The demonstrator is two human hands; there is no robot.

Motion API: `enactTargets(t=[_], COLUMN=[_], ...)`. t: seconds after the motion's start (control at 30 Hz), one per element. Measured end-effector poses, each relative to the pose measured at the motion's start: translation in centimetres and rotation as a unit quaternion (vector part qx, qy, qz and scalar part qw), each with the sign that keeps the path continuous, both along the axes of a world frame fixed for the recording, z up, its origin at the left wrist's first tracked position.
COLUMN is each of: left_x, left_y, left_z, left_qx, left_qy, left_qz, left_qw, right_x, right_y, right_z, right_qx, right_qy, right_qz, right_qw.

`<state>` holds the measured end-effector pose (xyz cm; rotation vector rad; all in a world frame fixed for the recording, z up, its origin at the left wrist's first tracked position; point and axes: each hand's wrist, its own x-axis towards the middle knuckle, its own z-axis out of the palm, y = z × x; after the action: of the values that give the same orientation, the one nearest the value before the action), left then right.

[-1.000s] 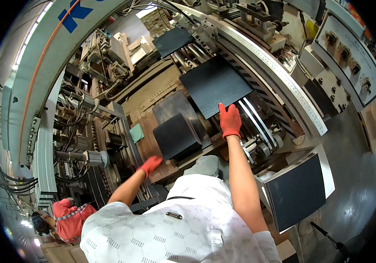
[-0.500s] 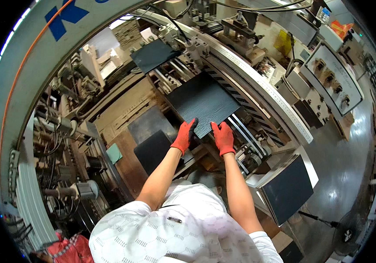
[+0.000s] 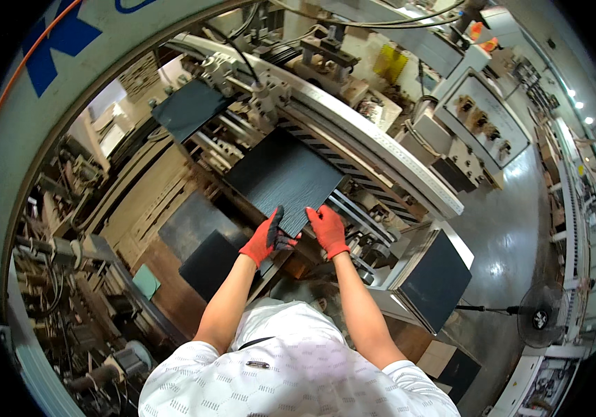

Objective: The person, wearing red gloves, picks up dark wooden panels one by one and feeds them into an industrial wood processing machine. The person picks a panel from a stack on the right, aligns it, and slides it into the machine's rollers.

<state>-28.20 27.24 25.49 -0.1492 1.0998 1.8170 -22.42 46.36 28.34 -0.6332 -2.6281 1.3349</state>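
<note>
A dark, textured rectangular panel lies over the metal rails of a machine in front of me. My left hand, in a red glove with dark palm and thumb, is closed on its near corner. The thumb rests on top and the fingertips show below the edge. My right hand, also in a red glove, grips the panel's near right edge, its fingers partly hidden. Left of my left hand, a second dark panel lies on a brown surface, overlapping a grey plate.
Another dark panel sits on the rails farther off. A long pale beam with a scale crosses behind. To my right stand a stack of dark-topped boards, a switch panel and a fan. A small green piece lies at left.
My view has turned, so the surroundings sit farther left in the picture. Both hands stay on the panel, and more of my left fingers shows beneath its near corner.
</note>
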Motion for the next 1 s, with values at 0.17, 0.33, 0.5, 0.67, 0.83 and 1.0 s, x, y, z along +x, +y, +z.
enactTargets(t=[0.17, 0.33, 0.5, 0.67, 0.83, 1.0], left_x=[-0.7, -0.9, 0.0, 2.4, 3.8, 2.4], left_y=[-0.4, -0.1, 0.0, 0.7, 3.1, 3.1], left_z=[-1.1, -2.1, -1.3, -3.4, -3.5, -6.7], left_qx=[0.06, 0.03, 0.103, 0.193, 0.213, 0.29], left_qy=[-0.033, 0.0, -0.075, -0.157, -0.106, -0.177], left_qz=[-0.02, 0.009, 0.015, 0.107, 0.143, 0.003], left_qw=[0.997, 1.0, 0.992, 0.963, 0.961, 0.941], right_x=[0.0, -0.1, 0.1, 0.7, 5.5, 5.6], right_y=[-0.1, -0.6, -0.8, -1.2, -3.9, -6.4], right_z=[-0.4, 0.1, 0.4, -2.1, -4.3, -2.8], right_qx=[0.054, 0.055, 0.055, 0.038, -0.191, -0.414], right_qy=[0.016, 0.01, -0.003, 0.29, 0.263, 0.143], right_qz=[0.003, -0.008, -0.017, -0.154, -0.214, -0.141], right_qw=[0.998, 0.998, 0.998, 0.944, 0.921, 0.888])
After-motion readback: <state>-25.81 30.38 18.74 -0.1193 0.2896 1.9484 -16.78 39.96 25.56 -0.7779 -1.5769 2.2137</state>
